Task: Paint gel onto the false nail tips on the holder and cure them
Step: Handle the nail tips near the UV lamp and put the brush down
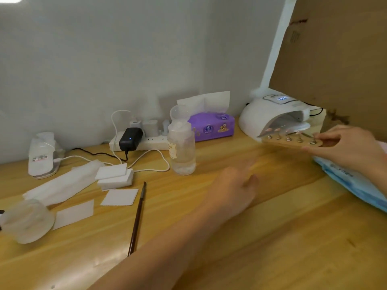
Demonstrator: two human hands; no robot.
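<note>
Pinching the near end of the wooden nail holder [293, 141], the right hand [347, 147] makes the only grip in view, thumb under the board and fingers over its top edge, keeping it tilted at the mouth of the white curing lamp [274, 118]. The left hand [234, 189] hovers relaxed above the table [272, 227], holding nothing. Five false nail tips [288, 130] stand on five small pegs in one row. The board looks light and stiff, but the tips probably sit loosely and any wet gel would smear, so the bare end and edges are the safe hold. One brush [137, 218] lies on the table, beside one clear bottle [182, 151] and four loose wipe squares [119, 197].
</note>
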